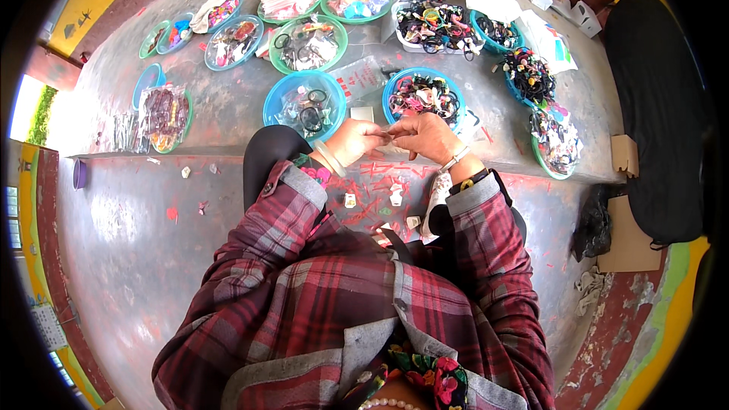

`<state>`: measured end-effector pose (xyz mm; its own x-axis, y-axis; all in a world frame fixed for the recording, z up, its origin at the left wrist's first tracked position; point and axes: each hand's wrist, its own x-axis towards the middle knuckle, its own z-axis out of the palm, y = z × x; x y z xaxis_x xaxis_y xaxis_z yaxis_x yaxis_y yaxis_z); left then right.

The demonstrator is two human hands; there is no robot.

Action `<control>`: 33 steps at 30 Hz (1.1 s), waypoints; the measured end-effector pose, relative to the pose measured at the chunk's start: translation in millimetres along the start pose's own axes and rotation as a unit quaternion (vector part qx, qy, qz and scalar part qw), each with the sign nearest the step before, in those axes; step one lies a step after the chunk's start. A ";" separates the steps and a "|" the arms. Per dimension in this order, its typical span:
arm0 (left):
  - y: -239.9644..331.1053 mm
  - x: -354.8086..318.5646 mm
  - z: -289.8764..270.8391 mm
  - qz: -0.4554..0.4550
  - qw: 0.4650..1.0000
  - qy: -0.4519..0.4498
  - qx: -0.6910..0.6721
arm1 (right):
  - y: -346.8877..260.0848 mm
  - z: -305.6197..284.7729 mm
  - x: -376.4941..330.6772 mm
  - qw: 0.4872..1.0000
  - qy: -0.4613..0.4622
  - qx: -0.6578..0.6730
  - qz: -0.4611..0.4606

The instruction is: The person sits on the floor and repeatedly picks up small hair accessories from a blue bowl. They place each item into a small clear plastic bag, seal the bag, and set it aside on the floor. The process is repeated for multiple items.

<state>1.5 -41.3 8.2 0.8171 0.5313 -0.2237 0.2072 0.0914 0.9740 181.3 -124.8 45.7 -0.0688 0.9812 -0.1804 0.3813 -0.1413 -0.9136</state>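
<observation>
Our left hand (353, 144) and our right hand (429, 139) nearly meet above the edge of a grey concrete ledge (235, 99). The fingers of each are drawn in, tips close to the other's; any small thing between them is too small to make out, so we cannot tell whether they are clamped on something.

Just beyond the right hand, on the ledge, we have a round blue plastic bowl filled with black, pink and white bands (425, 97). Just beyond the left stands another round blue plastic bowl (271, 106), with clear plastic bags and black loops in it. A small white box (362, 114) sits between the two bowls, and a clear plastic bag with red print (361, 76) lies behind it.

Farther back we see a round green plastic bowl (343, 39) and a white rectangular tub (425, 48) heaped with dark bands. Below our hands, thin red strips (372, 190) and small white pieces (396, 195) are scattered. A crumpled black plastic bag (592, 224) lies well off to our right.
</observation>
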 end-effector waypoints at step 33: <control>0.4 -2.0 6.1 0.008 0.999 -0.026 0.022 | -7.5 -1.3 -1.2 0.998 -0.041 -0.024 0.035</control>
<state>3.2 -47.4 8.8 0.8477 0.4870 -0.2103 0.2159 0.0453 0.9754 179.7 -124.8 53.3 -0.1140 0.9549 -0.2742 0.4306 -0.2013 -0.8798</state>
